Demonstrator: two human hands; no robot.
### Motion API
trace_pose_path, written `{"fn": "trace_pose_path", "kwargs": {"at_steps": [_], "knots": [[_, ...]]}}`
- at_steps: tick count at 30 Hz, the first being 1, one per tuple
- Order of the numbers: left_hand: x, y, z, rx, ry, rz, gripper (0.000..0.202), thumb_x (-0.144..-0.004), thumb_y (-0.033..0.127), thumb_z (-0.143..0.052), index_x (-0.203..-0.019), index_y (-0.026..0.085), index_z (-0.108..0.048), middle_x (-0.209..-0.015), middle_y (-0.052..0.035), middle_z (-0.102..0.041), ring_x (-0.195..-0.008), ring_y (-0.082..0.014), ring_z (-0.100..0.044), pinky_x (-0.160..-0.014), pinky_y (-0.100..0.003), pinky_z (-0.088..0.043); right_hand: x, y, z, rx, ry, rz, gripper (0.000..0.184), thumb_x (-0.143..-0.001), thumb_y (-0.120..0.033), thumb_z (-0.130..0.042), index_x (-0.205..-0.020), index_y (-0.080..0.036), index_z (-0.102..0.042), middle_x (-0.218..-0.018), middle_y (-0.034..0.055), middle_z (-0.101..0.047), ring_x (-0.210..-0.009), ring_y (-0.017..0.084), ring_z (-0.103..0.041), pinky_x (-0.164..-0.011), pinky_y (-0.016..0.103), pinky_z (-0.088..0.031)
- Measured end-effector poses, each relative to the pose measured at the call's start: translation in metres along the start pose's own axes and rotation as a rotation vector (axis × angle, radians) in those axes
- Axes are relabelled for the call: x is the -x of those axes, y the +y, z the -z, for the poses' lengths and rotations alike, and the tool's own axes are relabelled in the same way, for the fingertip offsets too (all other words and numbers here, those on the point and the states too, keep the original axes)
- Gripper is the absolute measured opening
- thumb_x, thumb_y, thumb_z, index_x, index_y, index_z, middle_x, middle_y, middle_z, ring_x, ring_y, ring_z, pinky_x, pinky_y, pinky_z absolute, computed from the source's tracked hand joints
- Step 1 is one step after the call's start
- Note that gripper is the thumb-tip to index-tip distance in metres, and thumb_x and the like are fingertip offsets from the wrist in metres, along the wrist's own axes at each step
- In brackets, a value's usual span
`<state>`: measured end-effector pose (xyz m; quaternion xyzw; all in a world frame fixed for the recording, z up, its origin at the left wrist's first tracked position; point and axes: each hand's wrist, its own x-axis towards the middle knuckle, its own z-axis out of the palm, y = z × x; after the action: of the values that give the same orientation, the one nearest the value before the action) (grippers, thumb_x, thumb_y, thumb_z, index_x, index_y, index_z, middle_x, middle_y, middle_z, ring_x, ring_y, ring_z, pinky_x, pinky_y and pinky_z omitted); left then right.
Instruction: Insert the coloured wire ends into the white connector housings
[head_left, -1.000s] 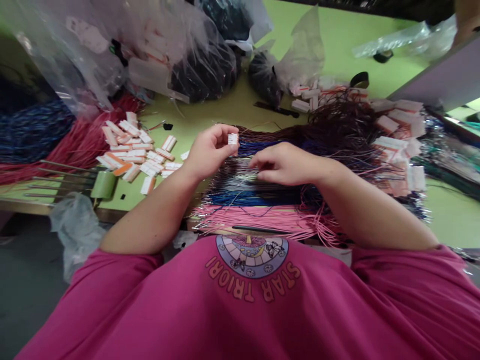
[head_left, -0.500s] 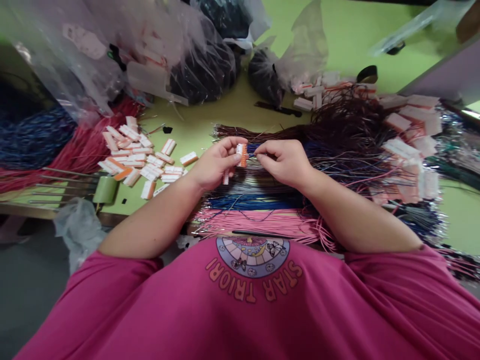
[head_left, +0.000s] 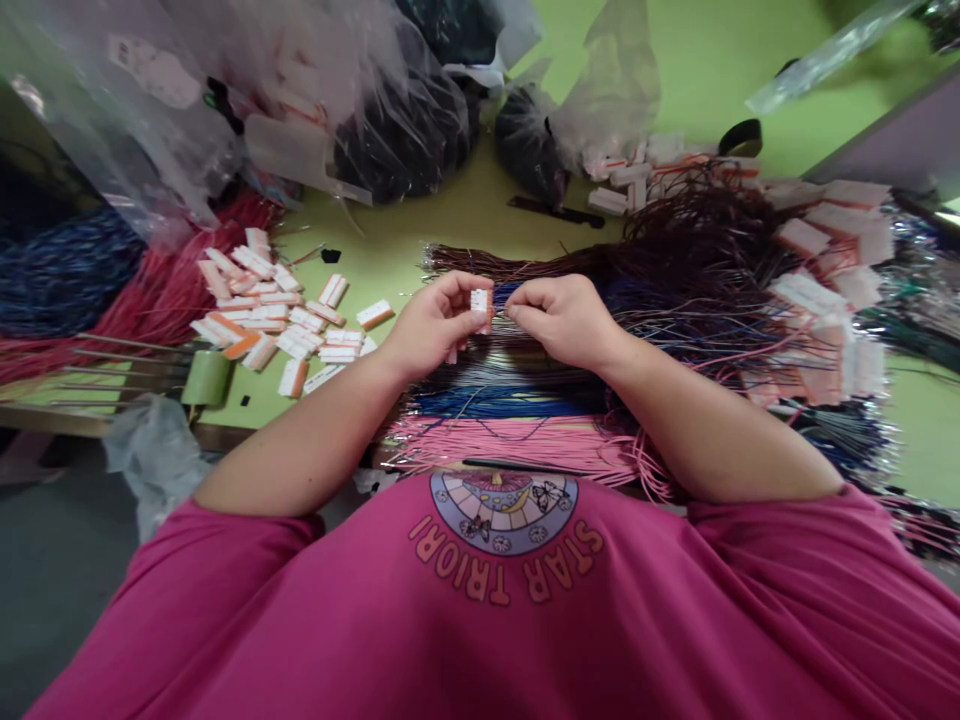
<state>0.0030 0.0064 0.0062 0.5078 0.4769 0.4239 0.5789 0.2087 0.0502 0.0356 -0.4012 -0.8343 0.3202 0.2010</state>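
Observation:
My left hand [head_left: 435, 325] is closed on a white and orange connector housing [head_left: 481, 305], held upright between thumb and fingers. Just to its right, my right hand [head_left: 559, 315] makes a pinch, thumb against forefinger, pointed at the housing's orange side. A wire seems to be in that pinch, though its tip is too small to see clearly. Beneath both hands lie bundles of wires: brown ones [head_left: 517, 262] at the back, blue ones [head_left: 510, 402] nearer, and pink ones [head_left: 495, 440] closest to me.
Loose white and orange housings [head_left: 300, 340] lie in a pile on the green table at left, beside a green cylinder [head_left: 206, 378] with metal rods. Plastic bags [head_left: 405, 130] stand at the back. More housings [head_left: 817, 330] with wires are heaped at right.
The housing has turned in my left hand, so more of its white face and less of its orange side shows. My right hand has shifted very slightly left.

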Motion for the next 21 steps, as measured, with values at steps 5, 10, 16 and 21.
{"fn": "trace_pose_path", "kwargs": {"at_steps": [5, 10, 16, 21], "knots": [[0.000, -0.003, -0.003, -0.035, -0.030, -0.021, 0.038, -0.080, 0.022, -0.079, -0.114, 0.023, -0.062, -0.074, 0.0041, -0.067, -0.044, -0.0061, -0.048, -0.036, -0.018, -0.034, -0.003, 0.001, -0.005, -0.108, -0.010, -0.012, 0.024, -0.087, -0.019, -0.055, -0.082, -0.015, -0.079, -0.074, 0.0000, -0.071, -0.069, 0.012, -0.055, -0.071, 0.026, -0.038], [0.001, 0.003, -0.007, -0.053, -0.023, 0.002, 0.035, -0.079, 0.019, -0.076, -0.111, 0.022, -0.063, -0.072, 0.0040, -0.067, -0.043, -0.0069, -0.048, -0.036, -0.019, -0.034, -0.003, 0.001, -0.011, 0.012, -0.008, -0.045, 0.021, -0.089, -0.018, -0.058, -0.083, -0.015, -0.078, -0.076, 0.0010, -0.071, -0.071, 0.013, -0.054, -0.070, 0.027, -0.034], [0.001, 0.011, -0.005, -0.031, 0.014, 0.038, 0.030, -0.082, 0.018, -0.077, -0.109, 0.022, -0.065, -0.072, 0.0028, -0.066, -0.043, -0.0059, -0.048, -0.035, -0.018, -0.032, -0.007, -0.002, 0.009, 0.182, -0.118, 0.025, 0.025, -0.097, -0.024, -0.056, -0.098, -0.016, -0.079, -0.087, 0.0033, -0.074, -0.080, 0.016, -0.060, -0.077, 0.028, -0.040], [-0.001, 0.011, 0.004, 0.001, 0.103, 0.074, 0.030, -0.086, 0.018, -0.073, -0.113, 0.023, -0.061, -0.076, 0.0024, -0.066, -0.043, -0.0050, -0.045, -0.034, -0.018, -0.028, 0.014, -0.021, 0.028, 0.661, -0.139, 0.154, 0.034, -0.104, -0.023, -0.046, -0.109, -0.015, -0.078, -0.116, 0.0162, -0.075, -0.101, 0.026, -0.065, -0.084, 0.036, -0.043]]}}
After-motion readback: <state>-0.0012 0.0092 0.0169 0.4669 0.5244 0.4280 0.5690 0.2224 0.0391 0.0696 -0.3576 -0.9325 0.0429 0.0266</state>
